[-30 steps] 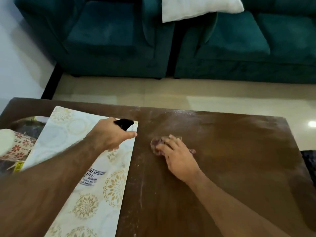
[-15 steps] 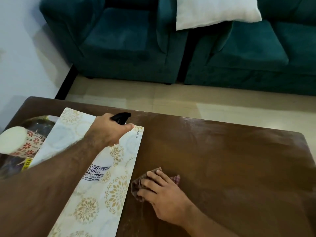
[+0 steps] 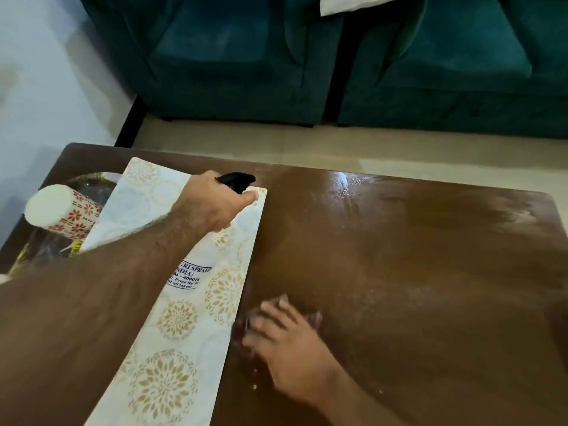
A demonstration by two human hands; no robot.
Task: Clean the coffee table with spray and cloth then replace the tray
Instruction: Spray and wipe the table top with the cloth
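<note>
My left hand (image 3: 212, 204) grips a clear spray bottle (image 3: 189, 276) with a black nozzle (image 3: 236, 180) and a printed label, held above the patterned mat. Flat on a dark reddish cloth (image 3: 313, 319), my right hand (image 3: 285, 336) presses it onto the brown coffee table (image 3: 415, 272) near the mat's right edge; the hand is motion-blurred and hides most of the cloth. A wet shine and pale streaks show on the tabletop's far part. A dark tray (image 3: 46, 244) sits at the table's left end, partly under the mat.
A white mat (image 3: 172, 348) with gold floral circles lies along the table's left side. A white container (image 3: 58, 210) with red flower print lies in the tray. Teal sofas (image 3: 246, 56) with a white cushion (image 3: 347, 3) stand beyond a strip of tiled floor.
My right hand has dragged the cloth from the table's middle toward me and slightly left, beside the mat. My left hand keeps holding the spray bottle in about the same place.
</note>
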